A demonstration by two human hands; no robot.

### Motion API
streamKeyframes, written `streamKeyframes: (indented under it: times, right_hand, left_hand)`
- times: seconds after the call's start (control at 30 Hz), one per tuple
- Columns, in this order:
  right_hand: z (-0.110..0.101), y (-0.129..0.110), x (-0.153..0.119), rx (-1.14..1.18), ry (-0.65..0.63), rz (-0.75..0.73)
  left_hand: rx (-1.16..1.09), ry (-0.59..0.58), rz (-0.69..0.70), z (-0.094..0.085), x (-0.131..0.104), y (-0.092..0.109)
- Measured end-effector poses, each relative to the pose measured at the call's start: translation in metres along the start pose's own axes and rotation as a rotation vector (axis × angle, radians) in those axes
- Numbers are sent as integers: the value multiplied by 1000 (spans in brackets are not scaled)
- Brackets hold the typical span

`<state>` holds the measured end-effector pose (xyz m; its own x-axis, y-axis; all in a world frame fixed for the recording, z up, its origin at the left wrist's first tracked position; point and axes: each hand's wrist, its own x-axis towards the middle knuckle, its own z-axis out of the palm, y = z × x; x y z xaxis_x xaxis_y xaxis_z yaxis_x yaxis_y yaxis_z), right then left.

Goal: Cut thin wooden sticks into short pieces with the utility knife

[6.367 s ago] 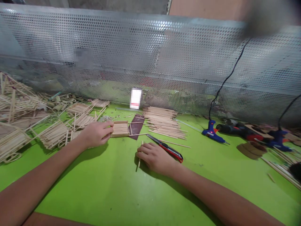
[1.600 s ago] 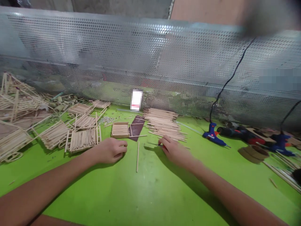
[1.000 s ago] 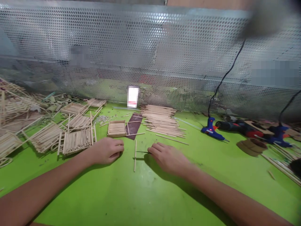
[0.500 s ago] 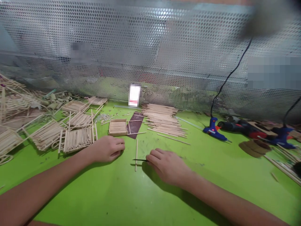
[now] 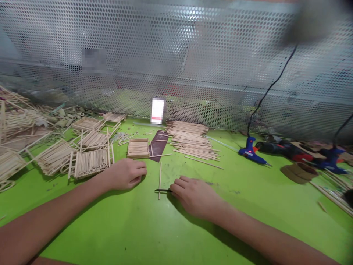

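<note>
My right hand [image 5: 190,195] is closed round a thin dark blade [image 5: 162,190], whose tip points left and lies across a single wooden stick [image 5: 160,176] on the green table. My left hand [image 5: 132,173] rests on the table left of the stick, its fingers curled together; whether anything is under them is hidden. Just behind my left hand sits a small stick-built tray [image 5: 138,148] with thin sticks jutting from its right side over a dark brown strip [image 5: 159,146]. Farther back and to the right lies a pile of loose sticks [image 5: 191,140].
Several stick-built pieces [image 5: 92,162] crowd the left side. A lit phone screen [image 5: 157,110] stands against the perforated metal screen [image 5: 132,48]. At the right are a blue glue gun [image 5: 251,151] with a black cord, a brown ring-shaped roll [image 5: 299,172] and a second blue glue gun [image 5: 333,161].
My right hand has shifted slightly down and left, and the blade now sits a little lower over the stick. My left hand has stayed in place.
</note>
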<state>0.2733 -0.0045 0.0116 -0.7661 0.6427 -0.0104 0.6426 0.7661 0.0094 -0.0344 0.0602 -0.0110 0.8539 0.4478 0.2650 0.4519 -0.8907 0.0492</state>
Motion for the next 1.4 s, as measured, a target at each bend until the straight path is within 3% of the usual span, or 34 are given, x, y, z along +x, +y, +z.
streamKeyframes:
  times: [0.17,0.33,0.6,1.13,1.4]
  right_hand:
    - [-2,-2,1,28,2,14]
    - [-2,-3,2,19,17,4]
    - [0,-3,2,2,33,-5]
    - [1,-7,-3,28,67,11]
    - [2,-11,1,-14,-24,-24]
  left_hand:
    - [-77,30,-17,4,8,19]
    - [-112,-62,-11,4,15,33]
    - [-189,-111,-30,0,16,30]
    - [-216,-85,-39,0,16,30]
    - [-233,-108,-61,0,16,30]
